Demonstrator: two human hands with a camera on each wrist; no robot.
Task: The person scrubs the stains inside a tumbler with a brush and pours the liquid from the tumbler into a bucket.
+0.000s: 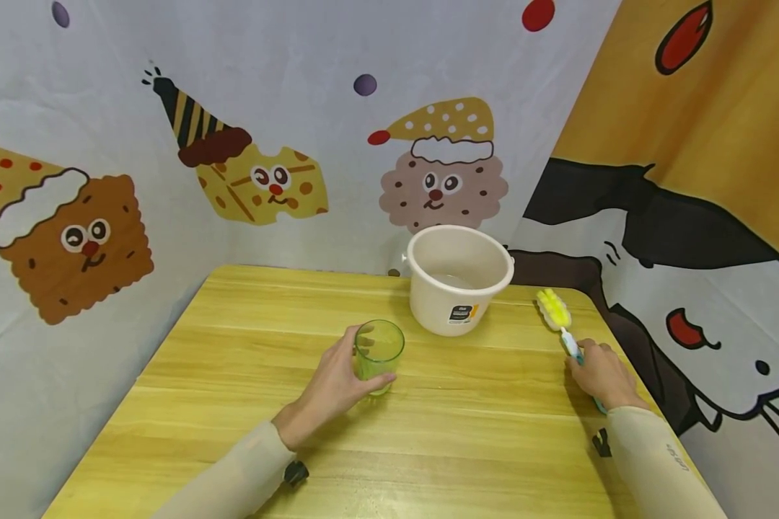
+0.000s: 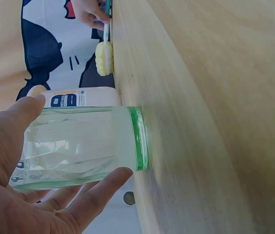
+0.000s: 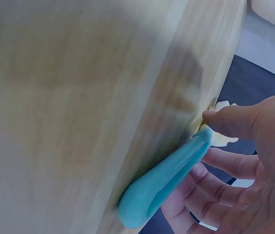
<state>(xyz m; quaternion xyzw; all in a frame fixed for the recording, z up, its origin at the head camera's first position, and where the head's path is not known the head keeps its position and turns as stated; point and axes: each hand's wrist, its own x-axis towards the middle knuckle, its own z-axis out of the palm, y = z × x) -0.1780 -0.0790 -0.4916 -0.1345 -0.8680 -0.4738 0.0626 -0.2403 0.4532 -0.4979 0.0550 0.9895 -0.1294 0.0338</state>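
Observation:
In the head view a clear green-tinted glass (image 1: 380, 353) is upright near the table's middle. My left hand (image 1: 337, 375) holds it from the left, with the thumb on the near side and fingers behind. Its green base (image 2: 139, 139) is at or just above the tabletop; I cannot tell which. At the right, my right hand (image 1: 604, 375) pinches the handle of a cleaning brush (image 1: 554, 310) with a yellow sponge head. In the right wrist view the teal handle (image 3: 164, 180) slants along the table, the thumb on one side and fingers on the other.
A white bucket (image 1: 451, 303) with a dark label stands at the back of the wooden table (image 1: 247, 317), between glass and brush. Cartoon-printed cloth (image 1: 337, 43) hangs behind the table and along its sides. The brush lies close to the right edge.

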